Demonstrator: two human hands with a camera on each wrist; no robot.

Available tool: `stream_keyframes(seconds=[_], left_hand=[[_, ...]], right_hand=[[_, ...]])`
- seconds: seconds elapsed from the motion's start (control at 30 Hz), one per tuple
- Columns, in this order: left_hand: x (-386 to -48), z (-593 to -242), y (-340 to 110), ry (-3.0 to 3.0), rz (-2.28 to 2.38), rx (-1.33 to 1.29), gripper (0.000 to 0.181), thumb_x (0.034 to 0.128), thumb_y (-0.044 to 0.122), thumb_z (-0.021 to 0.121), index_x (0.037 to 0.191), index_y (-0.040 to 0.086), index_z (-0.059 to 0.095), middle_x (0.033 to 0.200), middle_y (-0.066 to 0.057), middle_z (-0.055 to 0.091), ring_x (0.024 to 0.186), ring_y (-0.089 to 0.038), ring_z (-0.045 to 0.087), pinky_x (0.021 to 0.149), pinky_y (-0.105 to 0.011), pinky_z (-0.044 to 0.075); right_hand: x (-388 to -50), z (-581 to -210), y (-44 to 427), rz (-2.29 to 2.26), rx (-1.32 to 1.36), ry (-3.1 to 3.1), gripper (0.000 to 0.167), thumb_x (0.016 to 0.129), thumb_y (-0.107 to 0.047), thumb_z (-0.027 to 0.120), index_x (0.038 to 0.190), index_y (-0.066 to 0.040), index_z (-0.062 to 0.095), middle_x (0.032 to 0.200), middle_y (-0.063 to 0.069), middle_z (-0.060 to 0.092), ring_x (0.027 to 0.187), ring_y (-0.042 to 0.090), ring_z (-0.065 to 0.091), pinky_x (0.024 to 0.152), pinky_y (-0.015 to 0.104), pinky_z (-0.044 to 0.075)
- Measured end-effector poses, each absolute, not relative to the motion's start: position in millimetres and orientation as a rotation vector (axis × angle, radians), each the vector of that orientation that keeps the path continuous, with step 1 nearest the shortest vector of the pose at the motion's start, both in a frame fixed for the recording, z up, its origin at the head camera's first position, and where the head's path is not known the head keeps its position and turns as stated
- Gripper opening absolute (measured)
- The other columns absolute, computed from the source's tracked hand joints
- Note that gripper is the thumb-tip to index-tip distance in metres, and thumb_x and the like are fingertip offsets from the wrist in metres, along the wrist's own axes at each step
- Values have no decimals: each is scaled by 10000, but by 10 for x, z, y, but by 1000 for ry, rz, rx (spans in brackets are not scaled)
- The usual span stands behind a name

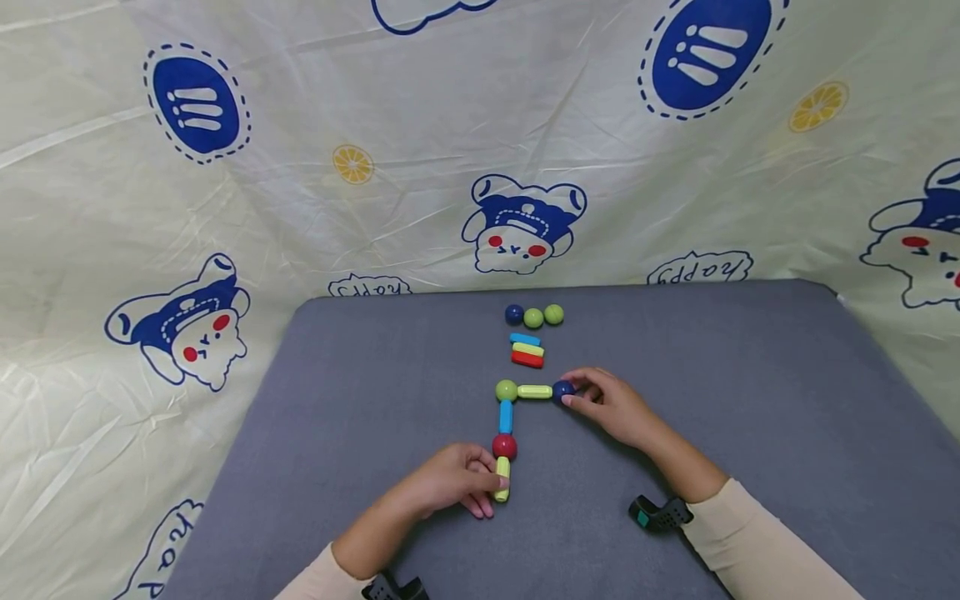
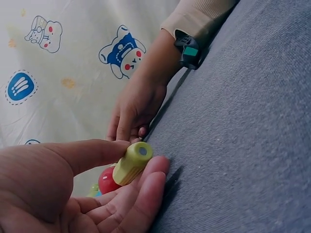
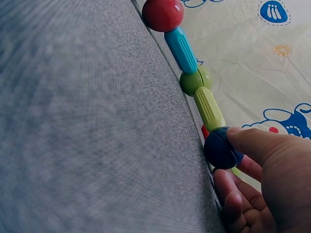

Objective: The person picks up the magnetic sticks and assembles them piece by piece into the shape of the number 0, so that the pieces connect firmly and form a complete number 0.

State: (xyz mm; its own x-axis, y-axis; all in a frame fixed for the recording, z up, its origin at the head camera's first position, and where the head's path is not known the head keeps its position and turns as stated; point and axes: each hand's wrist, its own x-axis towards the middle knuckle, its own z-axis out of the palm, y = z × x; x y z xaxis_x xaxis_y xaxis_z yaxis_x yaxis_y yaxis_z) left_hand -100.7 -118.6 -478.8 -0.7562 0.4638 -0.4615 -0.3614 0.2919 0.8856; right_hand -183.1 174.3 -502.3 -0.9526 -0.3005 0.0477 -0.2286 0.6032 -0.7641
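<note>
A chain of balls and rods lies bent on the grey cloth. At its near end my left hand (image 1: 457, 479) pinches a yellow-green rod (image 2: 131, 164) between thumb and fingers; the rod's far end meets a red ball (image 1: 505, 447). From there a blue rod (image 1: 506, 417) leads to a green ball (image 1: 507, 390), where the chain turns right along another yellow-green rod (image 1: 535, 392). That rod touches a dark blue ball (image 3: 222, 148), which my right hand (image 1: 611, 406) holds between thumb and fingers.
Beyond the chain lie loose rods side by side: blue (image 1: 525, 339), yellow-green (image 1: 528, 349) and red (image 1: 527, 359). Farther back sit a dark blue ball (image 1: 513, 314) and two green balls (image 1: 533, 317). A patterned curtain (image 1: 420, 225) hangs behind the grey table (image 1: 360, 375).
</note>
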Motion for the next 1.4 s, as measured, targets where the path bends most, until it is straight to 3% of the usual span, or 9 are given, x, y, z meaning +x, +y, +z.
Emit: stream_keyframes(seconds=[0.4, 0.63, 0.77, 0.93, 1.4], left_hand=[[-995, -4839, -1121, 1936, 1602, 14, 265, 908, 182, 754, 1059, 9, 621, 767, -30, 683, 520, -120, 648, 487, -243, 542], [-986, -4843, -1094, 1969, 1640, 2, 305, 916, 224, 740, 1106, 27, 605, 767, -27, 652, 528, -128, 652, 461, -246, 518], [-985, -4851, -1070, 1978, 1668, 2, 311, 923, 216, 732, 1126, 19, 602, 789, -23, 642, 530, -129, 653, 449, -243, 507], [-987, -4868, -1047, 2014, 1668, 6, 315, 927, 224, 732, 1131, 17, 610, 793, -24, 649, 523, -125, 648, 424, -237, 484], [-988, -4882, -1040, 2026, 1673, 2, 347, 934, 239, 729, 1173, 21, 604, 805, -31, 652, 506, -127, 640, 404, -238, 468]], right_hand=[[-1837, -5031, 1735, -1286, -422, 2754, 403, 978, -245, 688, 1356, -125, 616, 1239, 105, 652, 867, 135, 585, 729, 254, 473], [-1839, -5024, 1729, -1277, -397, 2769, 452, 978, -252, 685, 1407, -148, 586, 1137, 98, 636, 831, 144, 563, 699, 267, 449], [-1838, -5019, 1733, -1280, -390, 2772, 477, 977, -251, 688, 1427, -150, 568, 1208, 112, 608, 865, 151, 567, 718, 265, 450], [-1843, -5025, 1739, -1296, -376, 2767, 472, 979, -262, 688, 1422, -155, 564, 1271, 121, 577, 900, 159, 572, 739, 263, 456], [-1863, -5048, 1740, -1313, -392, 2765, 458, 982, -262, 684, 1415, -156, 576, 1249, 112, 603, 890, 158, 564, 736, 262, 454]])
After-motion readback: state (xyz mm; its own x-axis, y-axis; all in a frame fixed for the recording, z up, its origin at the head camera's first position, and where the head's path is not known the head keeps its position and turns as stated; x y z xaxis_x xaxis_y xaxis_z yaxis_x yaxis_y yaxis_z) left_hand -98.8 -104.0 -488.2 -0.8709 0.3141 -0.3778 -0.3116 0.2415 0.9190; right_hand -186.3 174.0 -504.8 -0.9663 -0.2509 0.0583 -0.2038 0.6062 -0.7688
